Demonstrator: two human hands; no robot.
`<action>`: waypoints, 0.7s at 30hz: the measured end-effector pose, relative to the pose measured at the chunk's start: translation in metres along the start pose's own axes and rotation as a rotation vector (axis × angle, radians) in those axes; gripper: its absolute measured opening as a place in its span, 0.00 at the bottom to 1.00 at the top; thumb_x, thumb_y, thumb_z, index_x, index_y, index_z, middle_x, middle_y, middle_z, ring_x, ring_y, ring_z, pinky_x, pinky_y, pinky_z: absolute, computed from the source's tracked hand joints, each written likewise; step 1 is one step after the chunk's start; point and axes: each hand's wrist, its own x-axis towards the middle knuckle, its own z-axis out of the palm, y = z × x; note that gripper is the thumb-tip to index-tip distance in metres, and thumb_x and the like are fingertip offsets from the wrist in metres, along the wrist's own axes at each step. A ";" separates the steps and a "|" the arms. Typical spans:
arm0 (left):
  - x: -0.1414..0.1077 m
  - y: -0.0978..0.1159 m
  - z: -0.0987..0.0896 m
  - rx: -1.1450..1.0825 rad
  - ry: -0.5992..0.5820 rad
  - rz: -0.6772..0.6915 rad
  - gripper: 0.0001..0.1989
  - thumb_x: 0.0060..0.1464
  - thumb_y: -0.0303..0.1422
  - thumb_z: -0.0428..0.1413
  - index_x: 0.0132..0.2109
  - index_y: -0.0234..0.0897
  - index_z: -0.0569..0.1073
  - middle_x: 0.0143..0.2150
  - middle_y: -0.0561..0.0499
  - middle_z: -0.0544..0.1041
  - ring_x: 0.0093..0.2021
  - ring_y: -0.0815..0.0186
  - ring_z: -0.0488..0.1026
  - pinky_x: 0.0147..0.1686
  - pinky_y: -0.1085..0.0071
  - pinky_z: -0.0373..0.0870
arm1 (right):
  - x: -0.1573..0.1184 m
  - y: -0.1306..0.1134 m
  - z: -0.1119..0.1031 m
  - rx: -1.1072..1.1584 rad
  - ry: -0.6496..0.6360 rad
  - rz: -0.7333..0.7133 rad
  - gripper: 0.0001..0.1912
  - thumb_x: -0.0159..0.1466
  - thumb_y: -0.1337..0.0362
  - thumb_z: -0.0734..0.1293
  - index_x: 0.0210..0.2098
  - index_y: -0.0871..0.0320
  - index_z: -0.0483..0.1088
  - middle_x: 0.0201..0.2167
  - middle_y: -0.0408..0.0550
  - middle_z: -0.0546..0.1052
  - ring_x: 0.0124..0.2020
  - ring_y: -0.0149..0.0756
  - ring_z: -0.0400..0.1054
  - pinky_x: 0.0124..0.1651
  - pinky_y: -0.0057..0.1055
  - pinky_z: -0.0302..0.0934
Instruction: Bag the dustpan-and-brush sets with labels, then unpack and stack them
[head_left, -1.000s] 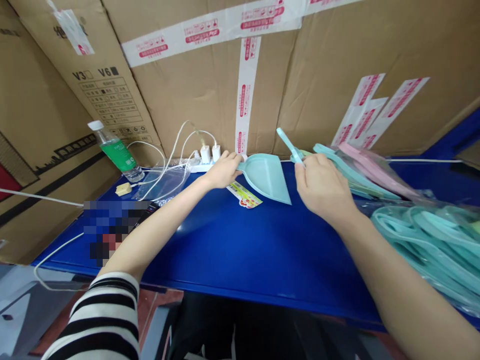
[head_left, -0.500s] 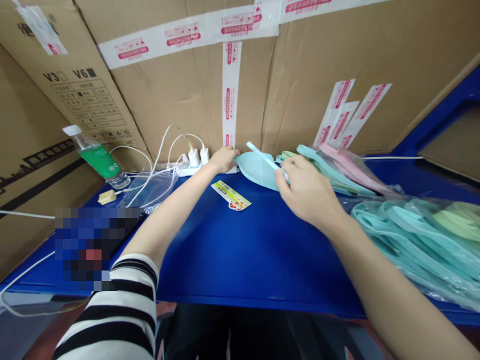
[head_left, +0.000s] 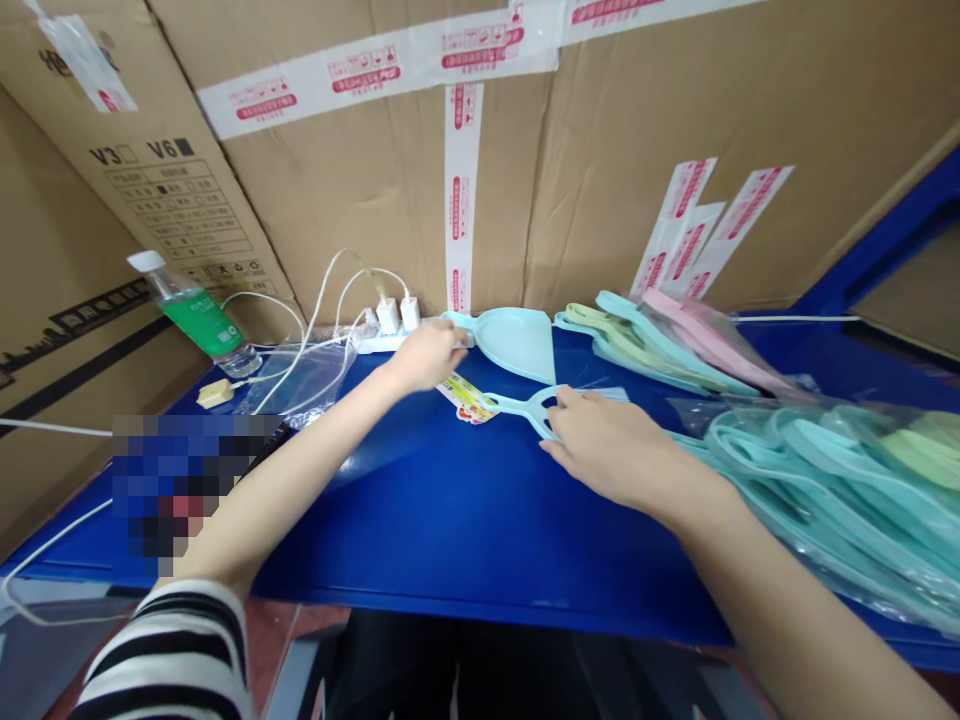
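Note:
My right hand [head_left: 600, 440] grips a light blue hand brush [head_left: 529, 408] near its head. The brush lies level, its forked handle pointing left and pale bristles showing past my fingers. A matching light blue dustpan [head_left: 516, 338] rests behind it against the cardboard, its handle to the left. My left hand [head_left: 427, 355] is in front of that handle, fingers loosely bent and nothing visible in them. Just below these fingers lies a yellow printed card [head_left: 469, 400], partly covered by the hand. The tip of the brush handle reaches the card's right end.
Bagged dustpan sets [head_left: 817, 470] pile up at the right, with more sets [head_left: 667, 340] behind. A power strip [head_left: 375, 343] with chargers and white cables stands at back left, near a bottle [head_left: 199, 315]. Large cardboard boxes [head_left: 360, 190] wall off the blue table's [head_left: 480, 530] back.
My left hand has let go of the dustpan and come left and nearer. My right hand has lowered the brush toward me, turning it level with the handle pointing left.

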 end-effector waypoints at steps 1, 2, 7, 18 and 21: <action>-0.012 0.007 0.005 0.004 -0.065 0.016 0.17 0.66 0.34 0.46 0.54 0.32 0.72 0.52 0.39 0.75 0.53 0.53 0.73 0.53 0.59 0.67 | 0.001 0.001 0.001 -0.002 -0.026 0.008 0.10 0.67 0.69 0.63 0.42 0.64 0.75 0.46 0.64 0.75 0.45 0.53 0.73 0.38 0.38 0.65; -0.022 0.014 0.011 0.006 -0.121 0.027 0.19 0.66 0.38 0.47 0.57 0.33 0.71 0.55 0.39 0.75 0.54 0.52 0.73 0.52 0.60 0.68 | 0.002 0.001 0.001 -0.005 -0.049 0.016 0.10 0.66 0.70 0.63 0.42 0.65 0.75 0.46 0.64 0.75 0.45 0.53 0.73 0.38 0.38 0.65; -0.058 0.015 0.019 0.023 -0.294 0.004 0.25 0.68 0.40 0.44 0.65 0.29 0.61 0.68 0.36 0.61 0.65 0.53 0.63 0.58 0.63 0.64 | 0.006 -0.001 0.000 -0.032 -0.094 0.049 0.12 0.68 0.69 0.61 0.48 0.67 0.71 0.46 0.64 0.76 0.47 0.54 0.73 0.38 0.38 0.65; -0.156 -0.074 -0.027 0.295 -0.360 -0.374 0.12 0.57 0.26 0.50 0.46 0.33 0.75 0.45 0.41 0.79 0.48 0.55 0.77 0.48 0.64 0.72 | 0.008 -0.004 0.006 -0.036 -0.078 0.079 0.15 0.71 0.63 0.57 0.50 0.64 0.70 0.48 0.61 0.77 0.45 0.55 0.74 0.38 0.42 0.67; -0.164 -0.081 -0.017 0.352 -0.356 -0.465 0.13 0.58 0.26 0.48 0.46 0.32 0.75 0.46 0.38 0.78 0.48 0.52 0.77 0.45 0.62 0.73 | 0.009 -0.004 0.007 -0.031 -0.063 0.085 0.15 0.71 0.63 0.58 0.49 0.64 0.70 0.48 0.60 0.77 0.45 0.55 0.75 0.38 0.42 0.67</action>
